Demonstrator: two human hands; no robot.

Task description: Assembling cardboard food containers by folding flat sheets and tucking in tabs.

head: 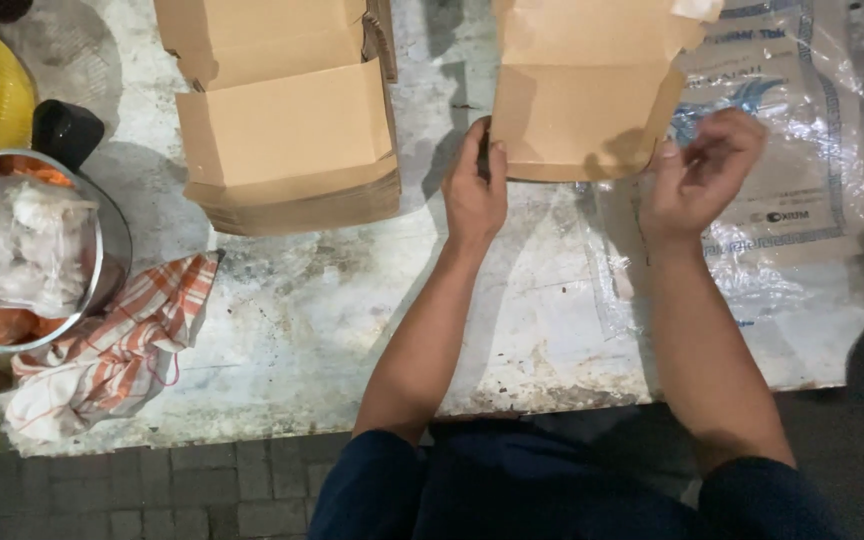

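Left hand point(474, 192): fingers pinch the lower left edge of a flat brown cardboard box point(584, 95).
Right hand point(697, 180): fingers loosely curled, touching the box's lower right corner.
Box: near the table's point(352, 320) far edge, on a clear plastic bag point(802, 200).
Left: stack of folded boxes point(287, 130), checked cloth point(117, 345).

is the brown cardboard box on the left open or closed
Open. The brown cardboard box lies on the worn table with its flaps folded outward, apart from both hands. What is inside cannot be told.
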